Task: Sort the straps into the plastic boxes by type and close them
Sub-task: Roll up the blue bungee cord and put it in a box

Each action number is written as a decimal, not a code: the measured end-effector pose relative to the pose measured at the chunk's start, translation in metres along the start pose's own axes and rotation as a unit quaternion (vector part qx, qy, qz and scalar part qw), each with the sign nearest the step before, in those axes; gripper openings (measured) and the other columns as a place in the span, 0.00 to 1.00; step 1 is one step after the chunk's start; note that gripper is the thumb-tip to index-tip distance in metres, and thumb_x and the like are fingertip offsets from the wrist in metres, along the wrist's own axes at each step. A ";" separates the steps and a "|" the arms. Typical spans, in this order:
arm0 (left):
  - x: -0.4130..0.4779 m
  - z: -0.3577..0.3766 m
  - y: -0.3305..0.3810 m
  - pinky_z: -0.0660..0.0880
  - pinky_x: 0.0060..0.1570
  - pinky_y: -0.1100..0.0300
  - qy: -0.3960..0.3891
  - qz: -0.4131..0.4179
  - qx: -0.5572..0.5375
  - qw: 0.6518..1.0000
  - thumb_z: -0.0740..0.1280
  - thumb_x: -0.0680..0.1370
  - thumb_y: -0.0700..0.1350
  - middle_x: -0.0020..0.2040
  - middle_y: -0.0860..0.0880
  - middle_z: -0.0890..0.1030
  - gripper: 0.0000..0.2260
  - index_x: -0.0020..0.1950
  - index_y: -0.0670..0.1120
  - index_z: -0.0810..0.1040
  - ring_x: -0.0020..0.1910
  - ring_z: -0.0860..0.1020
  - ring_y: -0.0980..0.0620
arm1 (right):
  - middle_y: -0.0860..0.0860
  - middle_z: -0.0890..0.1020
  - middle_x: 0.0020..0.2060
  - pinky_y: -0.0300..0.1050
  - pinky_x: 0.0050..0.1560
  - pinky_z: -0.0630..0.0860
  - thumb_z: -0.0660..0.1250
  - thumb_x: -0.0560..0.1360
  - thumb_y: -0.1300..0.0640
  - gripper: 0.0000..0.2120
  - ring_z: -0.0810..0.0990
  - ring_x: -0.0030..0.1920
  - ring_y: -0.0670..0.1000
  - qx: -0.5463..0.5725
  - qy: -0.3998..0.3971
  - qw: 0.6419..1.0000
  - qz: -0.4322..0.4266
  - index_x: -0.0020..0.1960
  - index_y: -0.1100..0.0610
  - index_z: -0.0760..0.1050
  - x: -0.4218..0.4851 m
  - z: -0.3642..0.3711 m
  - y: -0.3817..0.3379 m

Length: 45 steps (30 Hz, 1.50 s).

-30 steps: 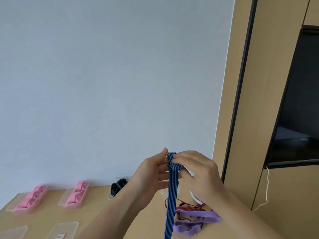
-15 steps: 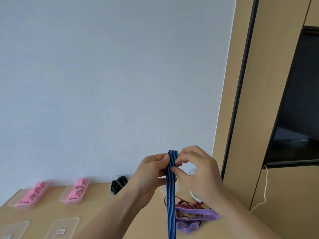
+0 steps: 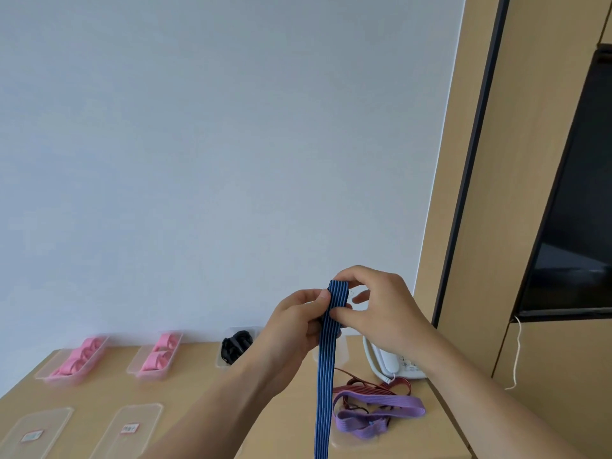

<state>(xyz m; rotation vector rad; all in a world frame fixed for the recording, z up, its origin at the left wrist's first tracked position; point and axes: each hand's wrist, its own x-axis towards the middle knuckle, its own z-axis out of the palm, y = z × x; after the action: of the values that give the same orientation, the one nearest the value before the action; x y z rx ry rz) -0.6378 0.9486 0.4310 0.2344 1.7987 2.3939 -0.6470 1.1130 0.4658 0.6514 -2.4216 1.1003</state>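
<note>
A blue striped strap [image 3: 326,366] hangs straight down from both hands above the table. My left hand [image 3: 294,329] pinches its top end from the left, and my right hand [image 3: 381,313] pinches the same folded end from the right. On the table below lie a purple strap [image 3: 381,412] and a dark red strap [image 3: 371,384], tangled together. Two open plastic boxes hold rolled pink straps [image 3: 77,359] [image 3: 159,356]. A third box holds black straps [image 3: 235,347].
Two clear lids with labels [image 3: 33,432] [image 3: 130,425] lie at the front left of the wooden table [image 3: 185,392]. A white telephone [image 3: 390,362] sits at the back right. Behind my hands another clear box [image 3: 342,352] is partly hidden. A wooden cabinet stands to the right.
Both hands have kept working the strap's top end; the fold now stands taller above my left fingers, and my right fingers have shifted around it.
</note>
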 end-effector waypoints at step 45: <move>0.008 0.008 0.002 0.79 0.49 0.55 0.001 0.000 -0.029 1.000 0.61 0.86 0.49 0.47 0.45 0.85 0.16 0.53 0.44 0.88 0.45 0.83 0.49 | 0.54 0.83 0.54 0.44 0.62 0.75 0.70 0.75 0.65 0.08 0.80 0.59 0.55 -0.147 0.161 0.934 -0.284 0.53 0.63 0.84 -0.028 0.028 0.031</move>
<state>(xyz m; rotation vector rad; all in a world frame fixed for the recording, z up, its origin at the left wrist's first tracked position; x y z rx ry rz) -0.6443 0.9571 0.4351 0.2267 1.7279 2.4418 -0.6466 1.1157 0.4157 0.9090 -1.8808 0.5406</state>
